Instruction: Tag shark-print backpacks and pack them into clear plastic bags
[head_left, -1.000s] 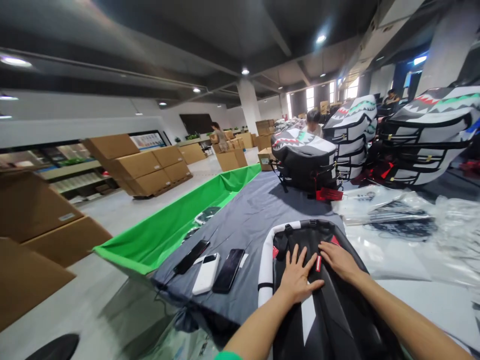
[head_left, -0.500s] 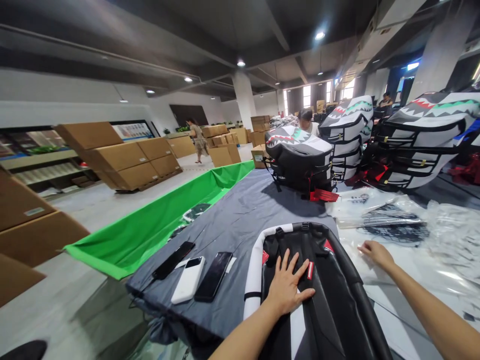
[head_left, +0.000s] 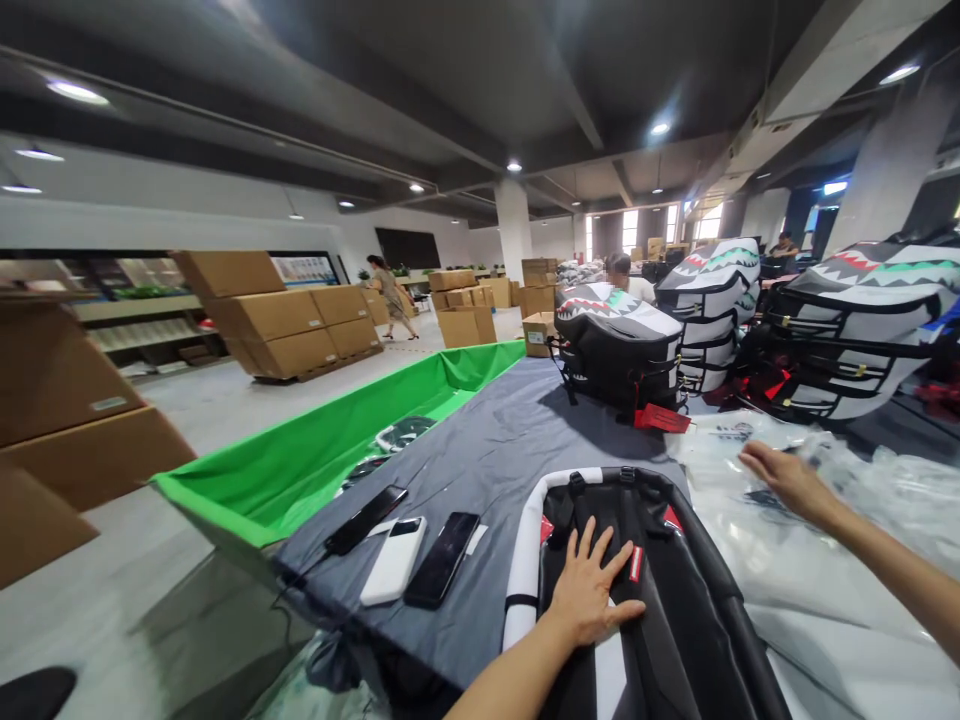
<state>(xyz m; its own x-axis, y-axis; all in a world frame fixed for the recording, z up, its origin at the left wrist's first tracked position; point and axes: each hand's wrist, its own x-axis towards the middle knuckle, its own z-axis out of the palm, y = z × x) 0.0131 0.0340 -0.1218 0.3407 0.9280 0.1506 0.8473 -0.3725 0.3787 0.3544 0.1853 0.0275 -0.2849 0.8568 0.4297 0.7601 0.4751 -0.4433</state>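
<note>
A black backpack [head_left: 675,610] with white trim and a small red label lies flat on the table at the lower middle, its straps facing up. My left hand [head_left: 589,590] rests on it with the fingers spread, pressing down near the label. Over to the right, my right hand [head_left: 791,485] is closed in a pinch on a clear plastic bag [head_left: 739,525], at the edge of a heap of such bags. The exact spot between its fingertips is too small to make out.
Stacked shark-mouth backpacks [head_left: 709,310] stand at the back of the grey-covered table [head_left: 480,440]. Two dark phones [head_left: 442,560] and a white power bank [head_left: 394,560] lie on the left. Beyond the table edge hangs a green-lined bin [head_left: 300,470]. Cartons [head_left: 285,320] and people are farther off.
My right hand has moved up and away, and plastic now covers much of the black-patterned patch that showed there. My left hand stays on the backpack. The whole view has shifted slightly.
</note>
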